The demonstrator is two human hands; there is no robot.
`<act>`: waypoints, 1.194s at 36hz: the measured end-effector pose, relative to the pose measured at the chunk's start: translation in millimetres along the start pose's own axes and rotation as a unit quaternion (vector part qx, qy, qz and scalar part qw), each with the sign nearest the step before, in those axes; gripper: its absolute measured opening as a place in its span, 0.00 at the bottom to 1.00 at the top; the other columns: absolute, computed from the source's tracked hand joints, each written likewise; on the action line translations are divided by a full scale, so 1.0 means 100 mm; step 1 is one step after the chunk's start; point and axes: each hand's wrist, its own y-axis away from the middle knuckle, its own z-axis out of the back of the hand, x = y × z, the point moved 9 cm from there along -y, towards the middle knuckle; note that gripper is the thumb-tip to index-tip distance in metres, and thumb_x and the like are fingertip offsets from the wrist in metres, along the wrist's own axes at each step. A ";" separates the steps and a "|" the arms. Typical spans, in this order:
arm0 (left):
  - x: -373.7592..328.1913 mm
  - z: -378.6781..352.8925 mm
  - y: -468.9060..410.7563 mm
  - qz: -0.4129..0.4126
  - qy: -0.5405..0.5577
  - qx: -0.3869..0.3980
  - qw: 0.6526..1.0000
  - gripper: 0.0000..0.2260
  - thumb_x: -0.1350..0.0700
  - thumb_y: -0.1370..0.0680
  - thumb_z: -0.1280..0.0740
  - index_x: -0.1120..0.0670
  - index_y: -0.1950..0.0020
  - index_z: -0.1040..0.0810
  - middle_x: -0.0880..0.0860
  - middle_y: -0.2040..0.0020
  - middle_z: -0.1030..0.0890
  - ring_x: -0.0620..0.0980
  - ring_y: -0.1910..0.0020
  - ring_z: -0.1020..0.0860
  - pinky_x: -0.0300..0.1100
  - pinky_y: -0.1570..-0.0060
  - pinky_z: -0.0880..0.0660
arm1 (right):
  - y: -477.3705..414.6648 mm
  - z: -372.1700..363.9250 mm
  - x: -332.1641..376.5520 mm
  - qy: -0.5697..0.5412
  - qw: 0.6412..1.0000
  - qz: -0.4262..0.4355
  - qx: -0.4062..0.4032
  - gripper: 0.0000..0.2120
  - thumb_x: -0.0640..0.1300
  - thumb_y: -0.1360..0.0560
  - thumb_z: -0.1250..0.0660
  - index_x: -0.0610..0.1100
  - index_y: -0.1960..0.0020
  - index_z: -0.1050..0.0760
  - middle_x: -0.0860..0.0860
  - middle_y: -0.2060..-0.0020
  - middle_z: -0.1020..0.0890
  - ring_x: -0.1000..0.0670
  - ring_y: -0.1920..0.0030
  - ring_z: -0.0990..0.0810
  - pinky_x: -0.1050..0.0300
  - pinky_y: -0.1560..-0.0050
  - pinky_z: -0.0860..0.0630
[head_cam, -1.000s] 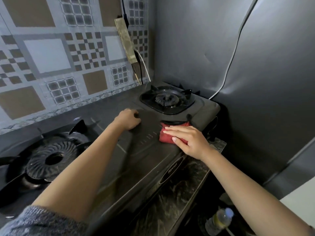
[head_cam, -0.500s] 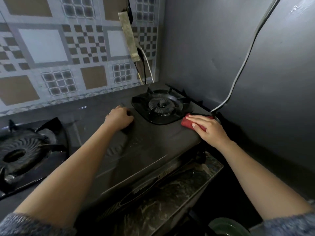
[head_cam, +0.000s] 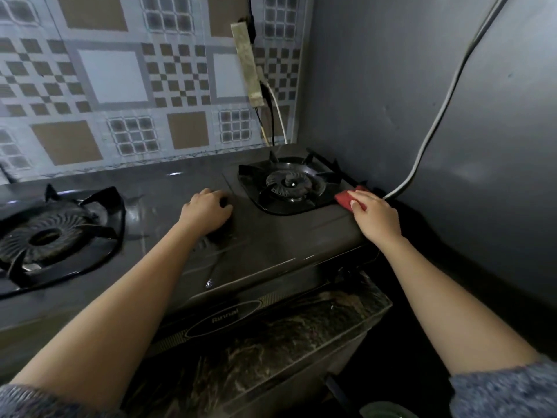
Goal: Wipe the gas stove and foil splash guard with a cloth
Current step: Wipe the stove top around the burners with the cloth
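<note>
A dark two-burner gas stove (head_cam: 271, 242) sits on the counter in the head view. The right burner (head_cam: 289, 184) is near the corner and the left burner (head_cam: 45, 236) is at the far left. A red cloth (head_cam: 343, 200) lies on the stove's right edge beside the right burner. My right hand (head_cam: 376, 217) presses it down with fairly straight fingers. My left hand (head_cam: 206, 211) rests on the stove top between the burners, fingers curled. The grey foil splash guard (head_cam: 422, 116) rises just right of the cloth.
A patterned tile-look sheet (head_cam: 120, 86) covers the back wall. A white cable (head_cam: 434, 128) runs down the foil to the stove's right rear corner. A grimy strip with wires (head_cam: 248, 64) hangs in the corner. The marbled counter edge (head_cam: 271, 342) lies below the stove front.
My right hand has slid the red cloth from the stove's front middle to its right edge beside the right burner. My left hand has stayed on the stove top.
</note>
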 end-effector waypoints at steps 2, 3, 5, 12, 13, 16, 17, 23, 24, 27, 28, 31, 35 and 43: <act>0.02 0.01 0.05 0.004 -0.001 -0.003 1.000 0.21 0.48 0.21 0.40 0.52 0.30 0.33 0.58 0.32 0.32 0.60 0.33 0.34 0.56 0.36 0.35 | 0.04 0.00 -0.03 0.006 0.999 -0.038 -0.018 0.17 0.46 0.22 0.44 0.51 0.34 0.28 0.53 0.32 0.28 0.49 0.32 0.31 0.52 0.37 0.35; 0.03 0.01 0.07 0.004 -0.002 -0.004 1.000 0.21 0.48 0.21 0.40 0.52 0.30 0.33 0.58 0.32 0.32 0.60 0.33 0.34 0.56 0.36 0.35 | 0.06 0.01 -0.05 0.005 0.998 -0.053 -0.028 0.17 0.46 0.22 0.44 0.50 0.34 0.29 0.52 0.32 0.28 0.47 0.33 0.31 0.51 0.37 0.35; 0.06 0.02 0.11 0.004 -0.005 -0.002 1.000 0.21 0.48 0.21 0.40 0.52 0.30 0.33 0.58 0.32 0.32 0.60 0.33 0.34 0.56 0.35 0.35 | 0.13 0.03 -0.06 -0.001 0.996 -0.075 -0.055 0.17 0.45 0.22 0.44 0.48 0.34 0.29 0.50 0.33 0.28 0.46 0.33 0.31 0.49 0.36 0.35; 0.17 0.08 0.29 -0.014 -0.012 0.000 1.000 0.21 0.48 0.21 0.40 0.52 0.30 0.33 0.58 0.32 0.32 0.59 0.33 0.33 0.56 0.35 0.34 | 0.44 -0.03 0.09 -0.043 0.987 -0.109 -0.107 0.18 0.42 0.21 0.45 0.41 0.33 0.30 0.43 0.32 0.29 0.42 0.31 0.35 0.47 0.31 0.41; 0.19 0.10 0.32 -0.016 -0.014 0.000 1.000 0.20 0.48 0.21 0.40 0.52 0.30 0.32 0.58 0.33 0.31 0.59 0.34 0.33 0.55 0.36 0.34 | 0.49 -0.05 0.14 -0.051 0.986 -0.105 -0.115 0.18 0.41 0.21 0.45 0.40 0.33 0.30 0.42 0.33 0.29 0.41 0.31 0.35 0.47 0.30 0.41; 0.25 0.14 0.42 -0.025 -0.014 0.001 1.000 0.20 0.48 0.22 0.40 0.53 0.32 0.30 0.58 0.35 0.30 0.60 0.35 0.32 0.54 0.36 0.33 | 0.66 -0.09 0.29 -0.068 0.983 -0.098 -0.140 0.17 0.39 0.21 0.45 0.38 0.34 0.30 0.40 0.34 0.28 0.39 0.31 0.34 0.47 0.29 0.42; 0.27 0.15 0.45 -0.029 -0.013 0.001 0.999 0.20 0.48 0.22 0.39 0.54 0.32 0.30 0.58 0.35 0.30 0.60 0.36 0.31 0.54 0.37 0.32 | 0.71 -0.11 0.35 -0.070 0.982 -0.097 -0.143 0.17 0.39 0.21 0.45 0.37 0.34 0.30 0.40 0.34 0.28 0.39 0.31 0.34 0.48 0.29 0.43; 0.34 0.15 0.80 -0.076 -0.015 0.063 0.995 0.36 0.32 0.28 0.41 0.53 0.28 0.36 0.55 0.28 0.35 0.57 0.30 0.36 0.53 0.32 0.36 | 0.97 -0.23 0.77 -0.047 0.988 -0.064 -0.132 0.17 0.40 0.22 0.44 0.39 0.34 0.29 0.41 0.34 0.28 0.40 0.32 0.34 0.49 0.31 0.42; 0.33 0.14 0.90 -0.087 -0.019 0.081 0.993 0.40 0.30 0.31 0.41 0.53 0.26 0.39 0.54 0.26 0.38 0.56 0.28 0.39 0.53 0.29 0.40 | 1.00 -0.26 0.84 -0.038 0.990 -0.054 -0.123 0.17 0.40 0.22 0.44 0.40 0.34 0.29 0.41 0.33 0.28 0.41 0.32 0.33 0.49 0.31 0.42; 0.33 0.11 1.17 -0.125 -0.063 0.096 0.985 0.49 0.27 0.35 0.39 0.54 0.24 0.47 0.52 0.23 0.47 0.51 0.24 0.49 0.49 0.26 0.52 | 1.05 -0.34 1.03 -0.007 0.995 -0.025 -0.094 0.17 0.41 0.22 0.44 0.43 0.34 0.29 0.44 0.33 0.28 0.43 0.32 0.33 0.50 0.32 0.41; 0.34 0.11 1.25 -0.139 -0.077 0.088 0.983 0.51 0.26 0.37 0.38 0.54 0.24 0.48 0.52 0.23 0.48 0.50 0.23 0.52 0.49 0.26 0.54 | 1.05 -0.36 1.09 0.002 0.996 -0.018 -0.082 0.17 0.42 0.22 0.44 0.44 0.34 0.29 0.45 0.33 0.28 0.44 0.32 0.32 0.50 0.32 0.40; 0.42 0.11 1.42 -0.161 -0.102 0.061 0.980 0.55 0.25 0.38 0.38 0.55 0.23 0.52 0.51 0.22 0.51 0.48 0.23 0.56 0.50 0.25 0.58 | 1.05 -0.41 1.28 0.014 0.999 0.009 -0.052 0.17 0.42 0.22 0.44 0.46 0.35 0.28 0.47 0.34 0.27 0.44 0.33 0.30 0.48 0.34 0.36; 0.59 0.17 1.62 -0.160 -0.129 0.019 0.978 0.55 0.25 0.38 0.39 0.55 0.23 0.55 0.51 0.22 0.53 0.48 0.24 0.58 0.50 0.25 0.60 | 1.06 -0.52 1.56 0.043 0.998 0.045 0.009 0.18 0.43 0.21 0.45 0.49 0.33 0.29 0.50 0.32 0.28 0.45 0.33 0.31 0.49 0.35 0.35; 1.03 0.47 2.02 -0.089 -0.106 -0.106 0.985 0.52 0.26 0.34 0.40 0.56 0.23 0.56 0.51 0.22 0.55 0.47 0.24 0.60 0.45 0.26 0.63 | 1.15 -0.77 2.05 0.070 0.990 0.064 0.102 0.20 0.45 0.20 0.49 0.53 0.29 0.36 0.53 0.28 0.36 0.46 0.30 0.36 0.51 0.32 0.37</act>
